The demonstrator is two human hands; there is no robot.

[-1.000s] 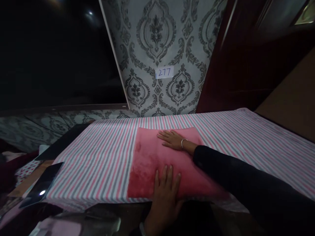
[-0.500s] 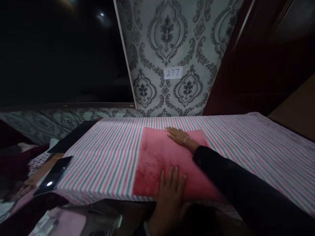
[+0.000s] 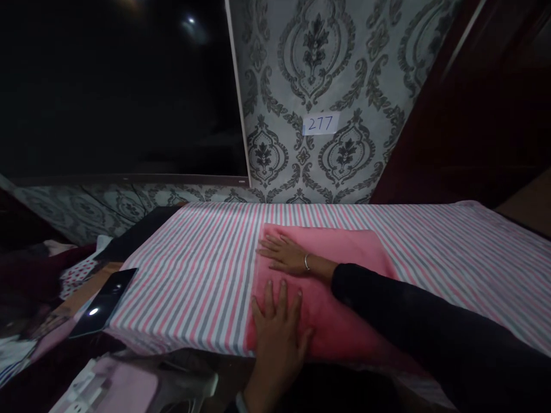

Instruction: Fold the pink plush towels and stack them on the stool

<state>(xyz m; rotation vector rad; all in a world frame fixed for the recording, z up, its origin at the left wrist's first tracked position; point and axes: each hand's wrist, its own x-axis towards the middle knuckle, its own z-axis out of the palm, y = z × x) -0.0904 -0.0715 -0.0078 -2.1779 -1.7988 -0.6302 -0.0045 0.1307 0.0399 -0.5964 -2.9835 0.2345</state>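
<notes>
A folded pink-red plush cloth (image 3: 340,246) lies flat on a striped cover (image 3: 193,275) of pink, grey and white. My right hand (image 3: 286,255), with a bracelet at the wrist, rests flat near the cloth's far left side, fingers stretched toward the left edge. Nearer to me, my left hand (image 3: 278,332) is spread palm-down on the cloth's front left part. Both hands press on the cloth without gripping it. My dark right sleeve hides part of the cloth's right side.
A dark phone or tablet (image 3: 103,301) lies at the cover's left edge. Piled fabrics (image 3: 77,275) are at the far left, and a pink and white object (image 3: 124,384) sits below the front edge. Behind stand a large screen (image 3: 120,92) and a patterned wall with a "277" label (image 3: 321,123).
My right hand has slid left and slightly nearer across the cloth. My left hand has shifted a little left and its fingers have spread wider. The view has turned slightly left.
</notes>
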